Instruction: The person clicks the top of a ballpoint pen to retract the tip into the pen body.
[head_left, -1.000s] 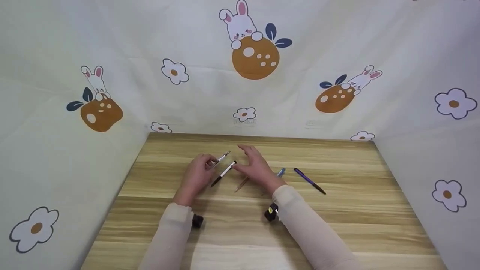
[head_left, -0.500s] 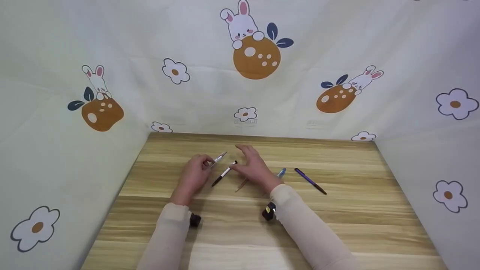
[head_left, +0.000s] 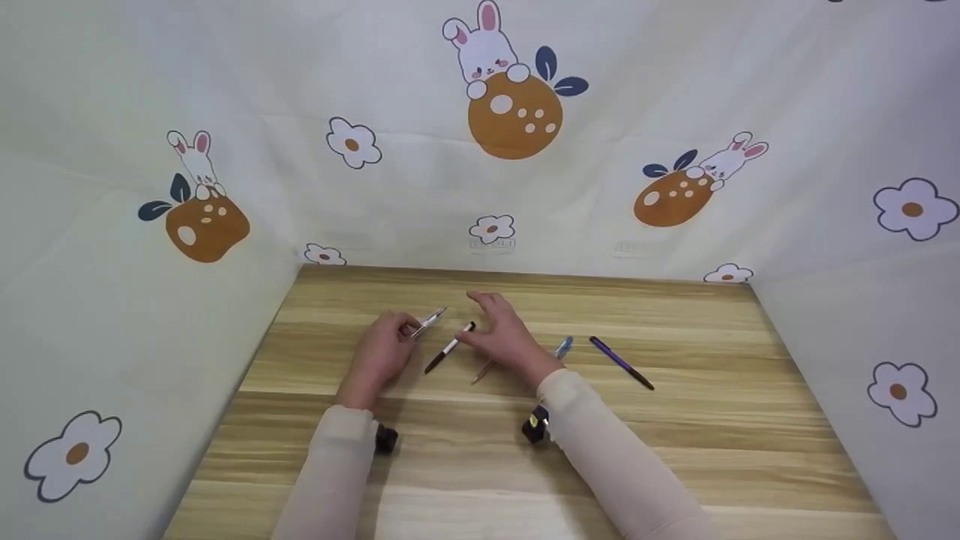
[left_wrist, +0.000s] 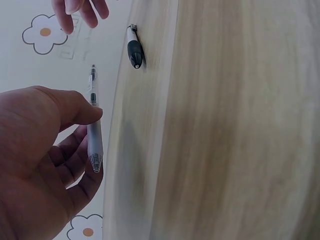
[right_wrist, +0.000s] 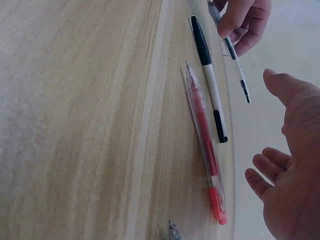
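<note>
Between thumb and fingers, my left hand pinches a clear and white click pen, its far end slanting up to the right in the head view. My right hand holds nothing; its fingers are spread, with the thumb near the top of a white and black pen on the table. Beneath that hand lies a clear pen with a red body, partly hidden from the head camera. A blue-ended pen shows past the right wrist, which covers the rest of it.
A purple and black pen lies on the wood-grain table to the right. Pale cloth walls printed with rabbits and flowers enclose the table at the back and both sides. A dark wrist camera sits under the right sleeve.
My left hand has shifted left and slightly toward me, carrying the click pen away from the white and black pen. The right hand has drifted slightly left, still spread.
</note>
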